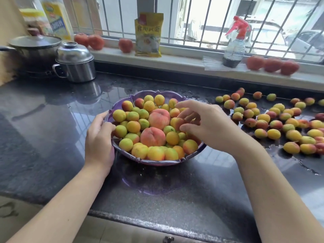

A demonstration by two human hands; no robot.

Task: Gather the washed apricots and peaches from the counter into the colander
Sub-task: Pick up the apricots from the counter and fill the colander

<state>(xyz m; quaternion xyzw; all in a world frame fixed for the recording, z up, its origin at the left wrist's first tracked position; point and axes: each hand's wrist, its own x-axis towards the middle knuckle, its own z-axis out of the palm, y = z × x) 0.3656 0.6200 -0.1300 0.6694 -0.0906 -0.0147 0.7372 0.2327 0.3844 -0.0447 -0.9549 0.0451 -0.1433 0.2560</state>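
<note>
A purple colander (157,162) stands mid-counter, heaped with small yellow-red apricots (133,126) and two larger pink peaches (152,139). My left hand (99,137) grips the colander's left rim, thumb over the edge. Above the colander's right side hovers my right hand (201,123), its fingers loosely spread and the fingertips touching an apricot (176,123) on top of the pile. Several more loose apricots (273,127) lie scattered on the wet counter to the right.
The dark stone counter (52,137) is wet around the fruit. A steel pot (77,65) and a lidded pan (35,48) stand at the back left. On the windowsill are tomatoes (95,42), a yellow packet (148,35) and a spray bottle (234,48).
</note>
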